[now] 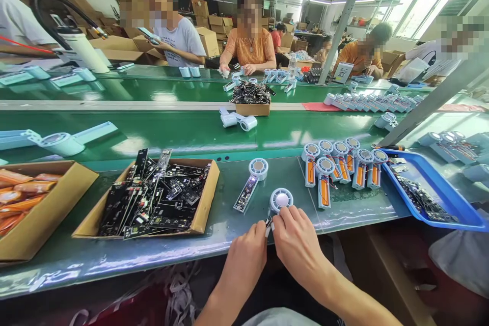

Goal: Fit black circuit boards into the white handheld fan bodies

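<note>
Close to the table's front edge, my left hand (247, 250) is closed, its fingertips pinching a small dark circuit board (268, 221) that is mostly hidden. Beside it my right hand (297, 237) is closed over the handle end of a light-blue handheld fan (281, 199), whose round head points away from me. The fingers of both hands nearly meet, and the handle is covered by them. Just beyond lies another handheld fan (258, 168), its handle showing a fitted circuit board (246, 193).
A cardboard box of circuit boards (208, 198) stands left, beside a box of orange batteries (26, 196). Several fans with orange batteries (324, 183) sit right, near a blue tray (451, 188). Across the green conveyor belt (175, 135), co-workers (250, 48) sit; a metal post (344, 20) slants up.
</note>
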Tool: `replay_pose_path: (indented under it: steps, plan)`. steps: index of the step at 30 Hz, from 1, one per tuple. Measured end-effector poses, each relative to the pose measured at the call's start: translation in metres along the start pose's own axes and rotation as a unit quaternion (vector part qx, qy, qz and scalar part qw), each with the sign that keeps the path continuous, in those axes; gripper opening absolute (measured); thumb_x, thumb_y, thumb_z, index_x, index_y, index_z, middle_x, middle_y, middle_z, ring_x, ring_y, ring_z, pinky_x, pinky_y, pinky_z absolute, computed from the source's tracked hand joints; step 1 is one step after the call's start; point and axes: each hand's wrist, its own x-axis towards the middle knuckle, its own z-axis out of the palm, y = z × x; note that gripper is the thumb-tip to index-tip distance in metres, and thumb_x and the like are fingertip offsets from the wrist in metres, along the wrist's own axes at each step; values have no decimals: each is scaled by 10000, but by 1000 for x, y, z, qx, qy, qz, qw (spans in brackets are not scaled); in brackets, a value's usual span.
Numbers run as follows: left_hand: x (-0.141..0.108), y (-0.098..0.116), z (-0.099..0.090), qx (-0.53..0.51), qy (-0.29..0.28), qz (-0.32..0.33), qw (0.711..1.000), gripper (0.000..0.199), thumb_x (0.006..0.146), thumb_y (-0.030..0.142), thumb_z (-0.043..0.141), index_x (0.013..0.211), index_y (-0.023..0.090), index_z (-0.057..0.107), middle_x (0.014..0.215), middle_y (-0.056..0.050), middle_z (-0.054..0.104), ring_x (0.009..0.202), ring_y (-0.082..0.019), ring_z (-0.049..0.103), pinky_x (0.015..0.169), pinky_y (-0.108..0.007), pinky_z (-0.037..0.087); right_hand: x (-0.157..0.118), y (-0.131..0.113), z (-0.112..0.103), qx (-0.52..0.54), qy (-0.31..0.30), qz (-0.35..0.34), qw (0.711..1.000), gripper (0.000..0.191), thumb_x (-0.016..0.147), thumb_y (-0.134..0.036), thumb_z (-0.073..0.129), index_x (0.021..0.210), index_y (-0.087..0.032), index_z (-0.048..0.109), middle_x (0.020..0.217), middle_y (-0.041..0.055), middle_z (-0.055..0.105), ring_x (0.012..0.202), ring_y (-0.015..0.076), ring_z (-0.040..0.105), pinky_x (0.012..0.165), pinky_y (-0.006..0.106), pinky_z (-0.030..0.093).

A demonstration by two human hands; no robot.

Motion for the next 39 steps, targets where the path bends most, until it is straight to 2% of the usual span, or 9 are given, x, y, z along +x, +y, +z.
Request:
replay_pose_path:
  steps: [11,15,18,20,23,26,29,35,39]
  plan:
    - [5,-27,-12,-146,-9,49,988,234,960,53,384,898,230,524,761,-9,699,745,-228,717,591,-281,387,4,30,4,175,-44,-51,982,146,920,-61,585,851,-184,623,817,24,603,744,170,530,665,284,398]
    - [6,-24,-10,-110,-9,35,993,247,915,43,362,901,220,534,784,-47,696,749,-254,711,582,-294,377,3,26,2,124,-58,-53,989,204,899,-20,543,784,-182,587,786,30,571,723,178,506,654,307,377]
    - [7,-22,0,-150,35,29,988,255,908,80,324,865,220,533,783,-58,677,720,-240,683,588,-294,393,5,19,1,52,-56,-61,995,213,870,-8,542,749,-183,556,765,42,553,710,196,493,631,330,352]
    - [9,-21,4,-236,79,18,968,263,934,151,304,802,225,520,749,-44,653,677,-210,638,596,-284,409,5,16,2,33,-49,-65,996,206,876,-11,545,760,-182,549,769,42,550,714,202,498,631,334,351]
    - [15,-19,6,-410,108,-25,905,278,961,337,367,778,213,536,697,-10,609,648,-174,571,590,-260,418,4,16,5,48,-33,-51,997,229,893,-1,546,762,-188,537,783,31,552,711,194,503,642,328,366]
    - [21,-16,6,-547,69,-71,831,340,909,497,486,755,197,531,576,54,474,532,-124,444,495,-225,343,3,18,6,75,-34,-47,995,237,920,-11,544,769,-194,530,795,26,551,711,190,506,645,321,390]
    - [25,-13,8,-609,33,-98,786,371,874,538,526,719,204,480,506,106,321,449,-78,272,431,-202,231,2,20,4,90,-52,-73,992,203,920,-9,554,821,-185,548,826,32,561,735,194,517,665,318,418]
    - [23,-15,4,-641,-3,-117,759,369,861,547,530,744,198,498,511,114,303,439,-69,246,415,-188,198,6,27,6,75,-39,-112,990,217,898,15,507,807,-173,565,790,35,544,716,196,490,652,325,393]
    - [19,-20,-4,-615,14,-111,781,335,902,492,453,816,182,548,657,36,516,475,-87,376,425,-205,263,11,35,9,103,-44,-96,989,198,881,-7,531,793,-181,565,800,29,554,726,189,483,660,321,373]
